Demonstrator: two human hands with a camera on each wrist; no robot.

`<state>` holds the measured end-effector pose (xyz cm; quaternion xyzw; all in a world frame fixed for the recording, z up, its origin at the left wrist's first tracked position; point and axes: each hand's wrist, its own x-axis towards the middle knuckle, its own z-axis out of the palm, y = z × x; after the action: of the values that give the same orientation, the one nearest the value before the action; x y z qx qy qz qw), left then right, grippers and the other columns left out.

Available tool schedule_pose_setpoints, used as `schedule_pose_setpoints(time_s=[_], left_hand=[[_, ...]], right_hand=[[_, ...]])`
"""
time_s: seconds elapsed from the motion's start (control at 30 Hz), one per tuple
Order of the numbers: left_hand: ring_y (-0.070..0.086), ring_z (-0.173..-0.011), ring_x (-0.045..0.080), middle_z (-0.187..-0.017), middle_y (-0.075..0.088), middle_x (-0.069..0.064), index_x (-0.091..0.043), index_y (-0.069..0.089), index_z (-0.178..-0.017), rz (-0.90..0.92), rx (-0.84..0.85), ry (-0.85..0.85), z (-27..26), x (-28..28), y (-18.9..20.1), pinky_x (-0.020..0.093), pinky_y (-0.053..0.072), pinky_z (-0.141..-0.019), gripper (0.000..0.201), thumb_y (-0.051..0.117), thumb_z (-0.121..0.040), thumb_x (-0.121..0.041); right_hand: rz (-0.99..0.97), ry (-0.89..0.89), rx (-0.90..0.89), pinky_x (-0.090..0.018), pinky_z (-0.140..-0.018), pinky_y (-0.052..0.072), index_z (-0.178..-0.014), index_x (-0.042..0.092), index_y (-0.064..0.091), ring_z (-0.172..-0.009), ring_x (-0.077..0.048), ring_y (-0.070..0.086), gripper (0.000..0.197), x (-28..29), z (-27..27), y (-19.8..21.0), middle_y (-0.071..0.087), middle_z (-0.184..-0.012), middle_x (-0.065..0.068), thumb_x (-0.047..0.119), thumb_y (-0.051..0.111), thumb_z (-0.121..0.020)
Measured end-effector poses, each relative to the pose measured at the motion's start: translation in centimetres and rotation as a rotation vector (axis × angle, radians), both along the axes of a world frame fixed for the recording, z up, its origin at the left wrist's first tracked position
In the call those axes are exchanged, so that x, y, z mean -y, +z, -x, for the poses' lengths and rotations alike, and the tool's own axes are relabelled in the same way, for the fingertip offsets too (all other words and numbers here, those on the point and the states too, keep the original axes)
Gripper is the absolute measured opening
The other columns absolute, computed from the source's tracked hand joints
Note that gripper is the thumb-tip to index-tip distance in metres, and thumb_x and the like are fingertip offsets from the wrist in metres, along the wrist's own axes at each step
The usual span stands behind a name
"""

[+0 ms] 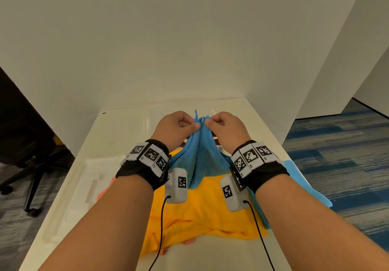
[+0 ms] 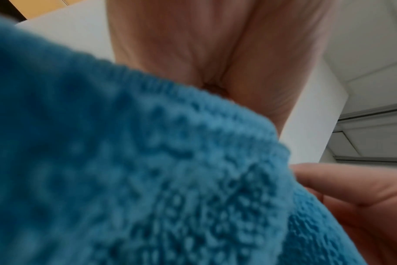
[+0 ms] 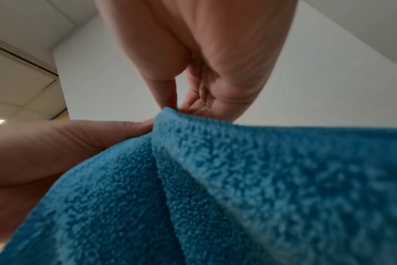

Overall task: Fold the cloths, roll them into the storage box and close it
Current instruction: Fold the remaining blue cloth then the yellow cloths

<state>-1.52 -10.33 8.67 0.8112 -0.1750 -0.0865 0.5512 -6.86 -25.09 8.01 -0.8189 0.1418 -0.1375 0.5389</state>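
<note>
The blue cloth (image 1: 202, 155) hangs lifted above the table (image 1: 117, 136), gathered at its top edge into a peak where both hands meet. The left hand (image 1: 175, 126) pinches that edge between thumb and curled fingers, and the right hand (image 1: 226, 128) pinches it just beside, thumb tips nearly touching across the fabric. A loose thread or loop of the cloth sticks up just above the two hands. From the pinch, the cloth falls in two folds toward the wrists, spreading wider below them. In the right wrist view the right hand's fingers (image 3: 165, 89) close on the cloth's corner, with the left hand's thumb pressed to the fabric beside it; the left wrist view is mostly filled by blurred blue terry.

Beneath the wrists and forearms lies a yellow cloth (image 1: 206, 214), rumpled, spread on the table, its near edge folded over. Under the right forearm another light blue cloth (image 1: 303, 182) lies flat, running out past the table's right edge. A bit of pink cloth (image 1: 105, 190) shows under the left forearm. Left of the left wrist rests a clear lid or tray (image 1: 92, 178), hard to make out. Both wrists carry black bands with marker tags.
</note>
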Motion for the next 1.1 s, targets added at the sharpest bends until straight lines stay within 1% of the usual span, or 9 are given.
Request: schedule_pose_setpoints(time_s=[0.17,0.43,0.53,0.6,0.67,0.73,0.87,1.03,1.1], left_hand=[[0.065,-0.06,0.005,-0.079,0.07,0.004,-0.013,0.061,-0.087,0.014,-0.014,-0.036,0.35,0.46,-0.15,0.019,0.051,-0.052,0.011,0.065,-0.09,-0.023],[0.065,-0.073,0.013,-0.088,0.068,0.01,-0.015,0.062,-0.084,0.043,-0.012,-0.093,0.47,0.11,-0.27,0.028,0.057,-0.063,0.008,0.064,-0.091,-0.02],[0.065,-0.077,0.015,-0.091,0.067,0.014,-0.016,0.062,-0.082,0.048,0.0,-0.102,0.5,-0.05,-0.28,0.031,0.059,-0.065,0.009,0.065,-0.089,-0.019],[0.065,-0.079,0.018,-0.093,0.067,0.015,-0.017,0.063,-0.081,0.036,0.004,-0.112,0.51,-0.12,-0.29,0.034,0.059,-0.066,0.008,0.066,-0.088,-0.02],[0.064,-0.077,0.014,-0.092,0.067,0.013,-0.018,0.064,-0.081,0.022,0.013,-0.122,0.53,-0.15,-0.27,0.029,0.057,-0.062,0.008,0.066,-0.088,-0.02],[0.063,-0.074,0.01,-0.09,0.067,0.01,-0.016,0.064,-0.083,0.022,0.014,-0.129,0.55,-0.2,-0.25,0.022,0.053,-0.058,0.007,0.065,-0.089,-0.019],[0.063,-0.075,0.009,-0.087,0.067,0.004,-0.014,0.065,-0.088,0.017,-0.002,-0.147,0.6,-0.41,-0.25,0.021,0.053,-0.059,0.01,0.057,-0.094,-0.017],[0.063,-0.075,0.01,-0.083,0.066,0.0,-0.012,0.066,-0.09,0.023,-0.039,-0.17,0.63,-0.3,-0.35,0.032,0.058,-0.067,0.013,0.054,-0.094,-0.012],[0.063,-0.073,0.009,-0.079,0.066,-0.001,-0.011,0.067,-0.088,0.051,-0.076,-0.144,0.71,-0.19,-0.3,0.036,0.057,-0.069,0.017,0.053,-0.094,-0.017]], right_hand=[[0.035,0.002,0.003,-0.046,-0.084,0.055,-0.087,0.02,0.065,-0.088,-0.019,0.067,0.014,0.11,-0.01,0.22,0.069,-0.09,0.001,0.031,0.058,-0.091],[0.087,0.026,0.03,-0.046,-0.085,0.054,-0.094,0.013,0.071,-0.09,-0.02,0.066,0.023,0.38,0.11,0.23,0.07,-0.092,0.0,0.028,0.053,-0.094],[0.148,0.007,0.041,-0.035,-0.079,0.05,-0.093,0.013,0.069,-0.086,-0.017,0.062,0.023,0.3,-0.02,0.11,0.067,-0.089,0.003,0.028,0.052,-0.095],[0.185,-0.011,0.055,-0.025,-0.071,0.042,-0.092,0.014,0.068,-0.08,-0.012,0.057,0.02,0.16,-0.08,0.1,0.062,-0.084,0.007,0.028,0.053,-0.095],[0.2,-0.004,0.053,-0.02,-0.064,0.038,-0.091,0.016,0.068,-0.077,-0.009,0.054,0.019,0.08,-0.11,0.17,0.06,-0.082,0.01,0.028,0.054,-0.095],[0.192,0.019,0.043,-0.017,-0.062,0.038,-0.089,0.018,0.068,-0.075,-0.006,0.054,0.019,0.1,-0.05,0.28,0.06,-0.08,0.012,0.031,0.055,-0.094],[0.138,0.047,0.04,-0.021,-0.067,0.041,-0.087,0.019,0.07,-0.077,-0.007,0.058,0.019,0.15,0.1,0.33,0.064,-0.081,0.012,0.034,0.059,-0.091],[0.166,0.058,0.024,-0.027,-0.077,0.045,-0.09,0.016,0.071,-0.086,-0.013,0.06,0.017,0.42,0.09,0.33,0.065,-0.087,0.007,0.03,0.06,-0.092],[0.181,0.062,0.026,-0.03,-0.08,0.047,-0.089,0.015,0.071,-0.088,-0.015,0.061,0.018,0.39,0.07,0.31,0.065,-0.088,0.006,0.029,0.06,-0.092]])
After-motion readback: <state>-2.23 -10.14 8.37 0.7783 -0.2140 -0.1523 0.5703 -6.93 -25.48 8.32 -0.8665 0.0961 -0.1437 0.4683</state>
